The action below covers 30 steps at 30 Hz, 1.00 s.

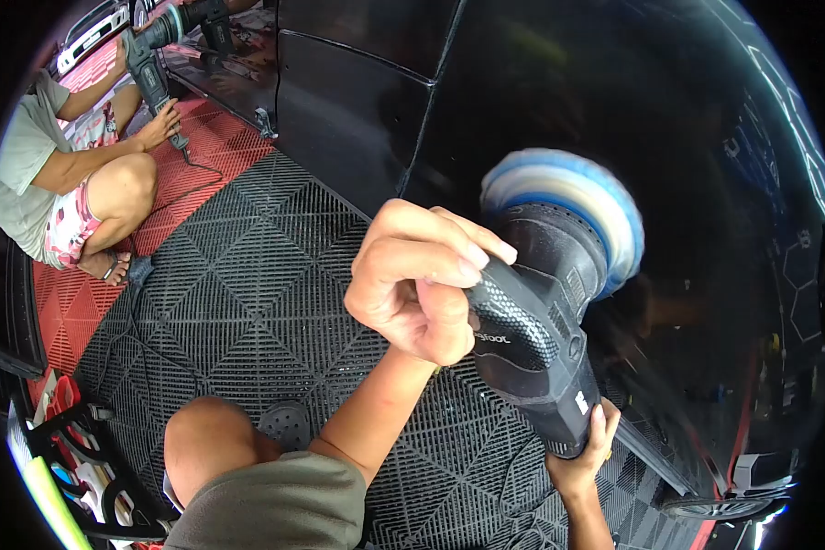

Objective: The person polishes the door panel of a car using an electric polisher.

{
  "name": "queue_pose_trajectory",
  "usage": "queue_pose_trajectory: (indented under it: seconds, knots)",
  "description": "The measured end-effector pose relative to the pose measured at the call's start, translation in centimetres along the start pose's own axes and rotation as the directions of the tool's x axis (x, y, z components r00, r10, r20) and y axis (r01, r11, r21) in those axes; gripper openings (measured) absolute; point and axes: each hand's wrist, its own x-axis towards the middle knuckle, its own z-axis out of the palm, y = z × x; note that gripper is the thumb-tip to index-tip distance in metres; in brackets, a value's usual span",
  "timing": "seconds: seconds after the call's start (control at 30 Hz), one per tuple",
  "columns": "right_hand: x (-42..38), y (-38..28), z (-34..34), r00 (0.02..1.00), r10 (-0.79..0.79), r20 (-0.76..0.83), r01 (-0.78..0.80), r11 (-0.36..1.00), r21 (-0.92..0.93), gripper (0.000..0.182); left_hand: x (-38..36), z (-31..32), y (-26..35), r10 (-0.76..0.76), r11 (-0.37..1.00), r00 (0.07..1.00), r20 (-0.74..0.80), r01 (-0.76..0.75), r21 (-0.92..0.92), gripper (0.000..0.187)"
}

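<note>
My left hand (408, 284) is closed on the front handle (515, 316) of the polisher (545, 380), my right hand (582, 449) around its rear, beside the car (697, 229). Probably heavy and stiff, soft only at the pad (573, 197); both holds suit it.

The polisher (573, 367) is showing black, its front grip (522, 316) carrying a glossy dark checkered pattern and pale lettering. The buffing pad (568, 192) is blurring into rings of blue and creamy white. The car's bodywork (697, 183) is gleaming black, pale hexagonal outlines reflecting at its edge. Grey-black floor tiles (257, 247) are repeating ribbed diamonds beside red ones (202, 137). The wearer's shirt (266, 513) is showing grey-green; the co-worker is wearing a grey-green T-shirt (27, 147) and shorts (69, 220) patterned red, pink and white.
</note>
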Motion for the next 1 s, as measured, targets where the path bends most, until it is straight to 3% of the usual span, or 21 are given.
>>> queue_pose_trajectory:
  seconds: [0.07, 0.23, 0.3, 0.5, 0.57, 0.6, 1.0]
  knots:
    - [-0.3, -0.8, -0.6, 1.0, 0.009, -0.006, -0.009, 0.997, -0.075, 0.106, -0.5, 0.4, 0.8, 0.007, 0.997, 0.988, -0.155, -0.019, -0.074, 0.017]
    - [2.6, -1.6, 2.2, 0.999, -0.007, -0.042, 0.005, 0.999, -0.046, 0.105, 1.6, -1.4, -1.4, 0.008, 0.996, 0.986, -0.167, -0.023, -0.091, 0.014]
    - [3.7, -1.5, 2.7, 0.998, -0.021, -0.067, 0.019, 0.999, -0.038, 0.105, 2.1, -2.1, -2.0, -0.021, 1.0, 0.995, -0.098, 0.021, -0.002, 0.016]
    - [4.0, -3.1, 5.0, 0.996, -0.01, -0.09, 0.009, 1.0, -0.018, 0.104, 3.6, -4.1, -2.2, 0.027, 0.999, 0.997, -0.067, -0.024, 0.034, 0.014]
    - [4.0, -3.3, 5.9, 0.995, 0.011, -0.104, -0.011, 1.0, 0.005, 0.103, 3.9, -4.2, -2.5, 0.045, 0.998, 0.984, -0.174, -0.052, -0.039, 0.017]
    - [4.3, -3.5, 6.4, 0.993, 0.004, -0.116, -0.002, 1.0, 0.01, 0.103, 4.0, -5.0, -2.4, 0.029, 0.999, 0.998, -0.059, -0.027, 0.028, 0.013]
    - [7.1, -6.0, 9.5, 0.986, 0.062, -0.152, -0.048, 0.994, 0.094, 0.097, 6.3, -7.9, -4.0, -0.001, 0.998, 1.0, -0.015, 0.002, 0.067, 0.015]
